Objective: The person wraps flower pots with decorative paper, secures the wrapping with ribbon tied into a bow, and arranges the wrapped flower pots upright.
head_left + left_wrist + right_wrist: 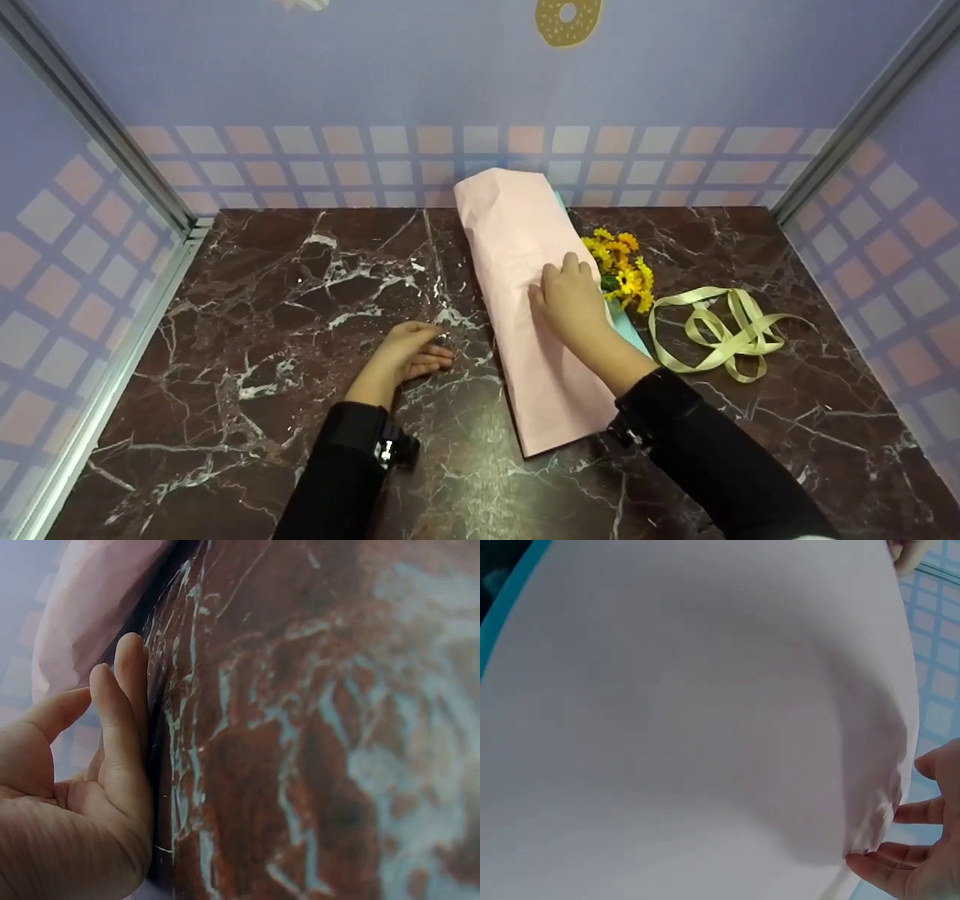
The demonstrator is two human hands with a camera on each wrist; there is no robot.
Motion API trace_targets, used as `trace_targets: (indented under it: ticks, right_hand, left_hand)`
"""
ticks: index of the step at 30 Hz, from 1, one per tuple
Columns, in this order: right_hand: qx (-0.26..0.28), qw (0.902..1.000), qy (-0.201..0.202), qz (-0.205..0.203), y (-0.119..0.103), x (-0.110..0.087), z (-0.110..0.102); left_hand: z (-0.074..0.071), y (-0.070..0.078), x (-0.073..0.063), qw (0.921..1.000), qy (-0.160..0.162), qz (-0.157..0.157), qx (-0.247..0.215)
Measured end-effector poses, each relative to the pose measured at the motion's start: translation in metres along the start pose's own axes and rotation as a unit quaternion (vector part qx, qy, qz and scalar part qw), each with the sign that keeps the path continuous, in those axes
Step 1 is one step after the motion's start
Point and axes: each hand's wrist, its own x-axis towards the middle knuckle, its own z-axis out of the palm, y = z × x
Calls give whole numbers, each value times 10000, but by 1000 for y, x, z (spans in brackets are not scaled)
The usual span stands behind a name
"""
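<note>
A sheet of pink wrapping paper (525, 322) lies folded over on the tabletop, with a strip of light-blue paper (628, 330) showing along its right side. Yellow and orange flowers (628, 277) poke out at the right edge of the pink sheet; their stems are hidden. My right hand (576, 300) rests on the pink paper beside the flowers, its bent fingertips (877, 866) touching a creased part of it. To the left of the paper, my left hand (409, 351) hovers low near the marbled table, fingers relaxed and holding nothing.
A loose pale-yellow ribbon (724, 345) lies in loops to the right of the flowers. The dark marbled table (247, 420) ends at a checkered back wall (345, 150), with side panels at left and right.
</note>
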Motion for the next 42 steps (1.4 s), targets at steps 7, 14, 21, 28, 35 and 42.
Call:
trace_targets:
  ticks: [7,14,21,28,35,42]
  right_hand:
    - [-144,9999,-23,-40,2,1,-2]
    - [-155,9998,-29,-77,0,3,2]
    - [68,9989,-47,-463,5,8,9]
    - [296,9973,30,-671,12,11,3]
    - [253,9978,79,-612,21,7,-1]
    - [356,9974,181,-604,26,4,0]
  left_hand:
    - [1,-1,-1,9999,10,114,50]
    - [-2,-3,-1,9997,-73,178,-131]
    - [-2,-5,-3,9994,-104,258,-206]
    - [-3,-3,-6,9985,-151,378,-360]
    - [-4,3,2,9987,111,355,-348]
    - [-3,51,13,9802,1099,1612,353]
